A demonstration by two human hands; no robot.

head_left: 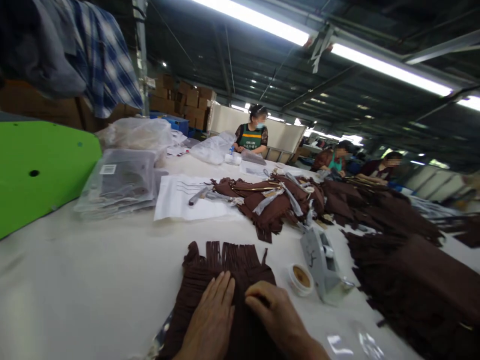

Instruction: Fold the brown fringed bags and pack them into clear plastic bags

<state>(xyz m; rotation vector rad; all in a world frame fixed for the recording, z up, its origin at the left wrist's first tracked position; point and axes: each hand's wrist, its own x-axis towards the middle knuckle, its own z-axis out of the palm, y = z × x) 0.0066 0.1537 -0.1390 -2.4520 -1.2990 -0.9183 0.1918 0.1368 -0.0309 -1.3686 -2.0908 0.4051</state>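
A dark brown fringed piece, perhaps a bag, lies on the white table in front of me, its fringe strips pointing away. My left hand rests flat on it with the fingers stretched out together. Just to the right, my right hand is closed in a pinch, thumb against forefinger, over the brown surface. Whatever sits between those fingertips is too small or hidden to make out. A small round tub with brown contents stands beyond my right hand, beside a grey tape dispenser.
More brown fringed pieces with wrapped handles lie farther back, and a big pile fills the right. Clear plastic bags, a white sheet and a green panel are at left. A co-worker sits across the table.
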